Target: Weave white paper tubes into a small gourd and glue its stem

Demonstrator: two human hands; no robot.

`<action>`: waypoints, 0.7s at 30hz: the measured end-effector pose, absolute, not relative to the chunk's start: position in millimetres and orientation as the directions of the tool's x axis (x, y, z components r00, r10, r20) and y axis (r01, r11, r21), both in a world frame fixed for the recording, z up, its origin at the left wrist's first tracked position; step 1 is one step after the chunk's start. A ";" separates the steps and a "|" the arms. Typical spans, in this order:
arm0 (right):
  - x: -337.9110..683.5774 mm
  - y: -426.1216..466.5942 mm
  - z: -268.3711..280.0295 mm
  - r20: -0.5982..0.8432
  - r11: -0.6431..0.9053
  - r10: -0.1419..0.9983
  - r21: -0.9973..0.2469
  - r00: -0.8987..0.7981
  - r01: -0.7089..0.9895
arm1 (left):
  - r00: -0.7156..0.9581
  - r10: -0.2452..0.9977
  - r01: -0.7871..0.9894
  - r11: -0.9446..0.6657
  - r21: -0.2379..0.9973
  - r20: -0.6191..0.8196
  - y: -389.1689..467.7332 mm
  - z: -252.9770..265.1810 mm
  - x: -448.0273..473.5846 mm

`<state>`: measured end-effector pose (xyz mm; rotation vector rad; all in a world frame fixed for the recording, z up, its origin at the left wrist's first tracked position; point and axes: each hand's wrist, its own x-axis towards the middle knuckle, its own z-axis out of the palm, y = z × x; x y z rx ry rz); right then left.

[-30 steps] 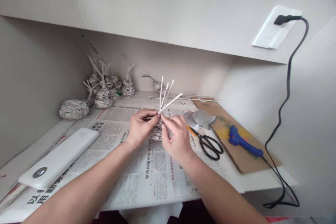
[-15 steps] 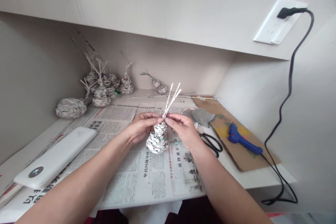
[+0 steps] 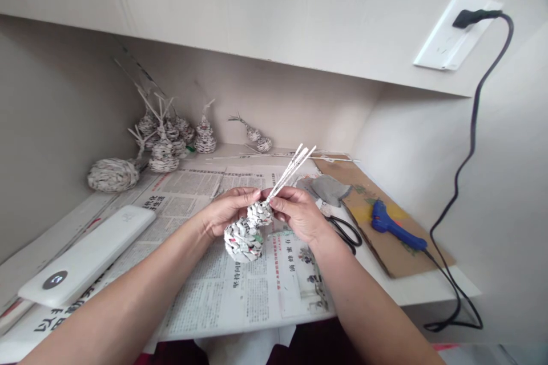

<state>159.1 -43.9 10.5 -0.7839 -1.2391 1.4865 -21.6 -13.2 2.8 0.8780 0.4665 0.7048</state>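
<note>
At the lower centre of the frame, newspaper covers the worktop, and over it, near the middle, both hands hold a gourd woven of paper. The left hand has its grip closed on the upper bulb from the left, some fingers hidden behind. The right hand pinches the base of the sticks, its grip closed there. What counts is how the gourd lies from that right grip: the big bulb sits to the lower left, nearer the left hand, while the sticks run past to the upper right. The long axis thus slants, stick end pointing to the upper right; whether the big bulb touches the paper I cannot tell.

A power bank lies at lower left. Right of centre, the scissors are partly hidden by the right hand; beyond, a glue gun rests on cardboard. Other gourds cluster towards the upper left.
</note>
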 end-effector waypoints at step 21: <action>154.1 -44.6 12.4 0.207 0.200 0.978 -0.969 -0.032 -0.143 | 0.416 0.909 -0.294 0.166 0.941 -0.030 -15.9 12.8 -16.7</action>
